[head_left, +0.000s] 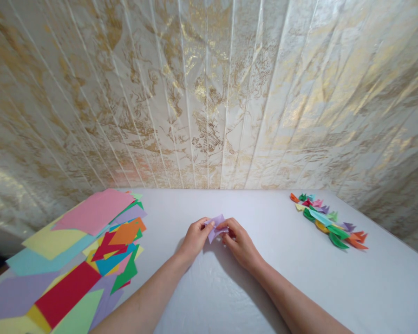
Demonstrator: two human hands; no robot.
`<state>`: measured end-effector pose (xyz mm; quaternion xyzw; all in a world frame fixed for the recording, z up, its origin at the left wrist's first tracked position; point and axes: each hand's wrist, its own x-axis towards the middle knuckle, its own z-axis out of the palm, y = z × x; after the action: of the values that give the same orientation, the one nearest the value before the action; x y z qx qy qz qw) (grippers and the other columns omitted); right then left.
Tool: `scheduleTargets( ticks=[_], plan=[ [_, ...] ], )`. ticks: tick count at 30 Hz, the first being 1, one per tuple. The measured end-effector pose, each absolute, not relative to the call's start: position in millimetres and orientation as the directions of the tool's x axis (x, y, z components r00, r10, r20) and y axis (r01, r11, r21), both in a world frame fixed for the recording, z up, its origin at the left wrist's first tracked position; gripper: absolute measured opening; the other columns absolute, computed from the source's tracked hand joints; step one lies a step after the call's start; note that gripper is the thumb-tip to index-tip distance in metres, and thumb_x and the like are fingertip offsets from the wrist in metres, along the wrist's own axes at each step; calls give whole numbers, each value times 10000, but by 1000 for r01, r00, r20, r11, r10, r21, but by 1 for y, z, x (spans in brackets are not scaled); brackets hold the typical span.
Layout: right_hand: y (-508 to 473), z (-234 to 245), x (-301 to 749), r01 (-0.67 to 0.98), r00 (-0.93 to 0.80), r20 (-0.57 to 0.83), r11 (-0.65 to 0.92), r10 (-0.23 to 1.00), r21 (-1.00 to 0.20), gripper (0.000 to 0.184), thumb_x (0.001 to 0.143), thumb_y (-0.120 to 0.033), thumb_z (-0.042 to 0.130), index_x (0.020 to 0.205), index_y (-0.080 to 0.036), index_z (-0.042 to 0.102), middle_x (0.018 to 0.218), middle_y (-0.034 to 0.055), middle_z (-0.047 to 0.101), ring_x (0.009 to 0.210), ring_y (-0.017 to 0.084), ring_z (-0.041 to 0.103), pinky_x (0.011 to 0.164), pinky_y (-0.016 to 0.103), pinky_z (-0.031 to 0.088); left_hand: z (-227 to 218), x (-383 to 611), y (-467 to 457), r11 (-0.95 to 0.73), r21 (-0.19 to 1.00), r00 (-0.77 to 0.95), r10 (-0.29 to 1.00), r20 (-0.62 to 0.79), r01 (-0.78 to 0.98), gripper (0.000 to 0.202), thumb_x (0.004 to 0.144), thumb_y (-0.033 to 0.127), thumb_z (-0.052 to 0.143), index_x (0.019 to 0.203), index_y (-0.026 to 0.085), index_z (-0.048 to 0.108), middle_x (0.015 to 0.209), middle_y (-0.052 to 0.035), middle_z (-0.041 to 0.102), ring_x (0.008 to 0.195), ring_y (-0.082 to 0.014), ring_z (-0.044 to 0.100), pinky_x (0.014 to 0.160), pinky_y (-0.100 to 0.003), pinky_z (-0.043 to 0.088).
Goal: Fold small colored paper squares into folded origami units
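Observation:
A small lilac piece of paper [216, 227], partly folded, is held just above the white table [285, 278] near its middle. My left hand [196, 239] pinches its left side with thumb and fingers closed. From the right, my right hand [239, 243] grips the other side, fingers curled round the paper's edge. Both forearms reach in from the bottom of the view.
Sheets of coloured paper [76, 260] lie spread over the table's left part, pink, yellow, red, green and lilac among them. Several small folded paper pieces [329, 220] lie in a row at the far right. A gold-patterned wall [209, 93] rises behind the table.

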<state>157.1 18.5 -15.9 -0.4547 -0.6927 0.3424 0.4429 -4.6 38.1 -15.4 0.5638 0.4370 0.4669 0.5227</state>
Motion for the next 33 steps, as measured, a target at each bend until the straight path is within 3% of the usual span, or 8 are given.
scheduleTargets(
  ticks=[7,14,19,22,26,29,33],
  plan=[
    [25,-17,162,249,-167,261,297,951,-922,216,872,-382,531,841,-197,639,822,15,568,670,145,526,645,267,421,-11,-3,36,-33,999,216,976,32,4,329,783,477,607,767,156,675,702,-3,609,691,-160,526,677,-249,409],
    [27,-19,162,282,-110,203,226,973,-933,266,845,-413,543,700,-190,543,614,-26,512,598,141,472,585,258,357,-9,-4,36,-48,999,258,965,39,27,302,809,440,554,734,161,644,684,3,586,689,-157,524,688,-255,416],
    [26,-17,161,292,-92,207,225,974,-930,289,836,-443,544,684,-201,496,585,-46,471,560,131,437,545,250,329,-10,-5,34,-101,993,274,958,80,64,428,879,512,462,690,162,617,659,1,584,677,-156,532,692,-268,423],
    [25,-17,161,293,-83,206,222,975,-930,286,831,-433,555,672,-206,488,578,-46,480,558,131,443,539,248,337,-8,-4,32,-100,993,302,950,77,62,427,885,533,479,847,157,678,781,-31,670,752,-175,586,746,-283,452],
    [25,-18,160,269,-106,199,221,974,-937,260,845,-414,548,699,-201,513,599,-37,522,572,133,470,558,248,363,-9,-2,30,-140,988,299,948,112,71,410,808,400,649,1147,171,648,1083,-90,706,958,-218,629,871,-314,468],
    [24,-18,160,247,-127,199,226,972,-942,284,855,-435,544,697,-200,527,607,-28,547,580,137,493,570,251,384,-11,-2,30,-144,987,275,954,117,78,380,804,336,653,1146,171,655,1120,-101,705,986,-225,633,911,-337,467],
    [24,-17,159,211,-145,195,223,970,-952,337,866,-490,537,695,-199,542,605,-23,566,577,139,511,589,260,409,-11,-3,31,-113,990,227,970,92,79,406,783,291,661,1172,175,644,1100,-87,711,909,-201,638,847,-316,488]
  ],
)
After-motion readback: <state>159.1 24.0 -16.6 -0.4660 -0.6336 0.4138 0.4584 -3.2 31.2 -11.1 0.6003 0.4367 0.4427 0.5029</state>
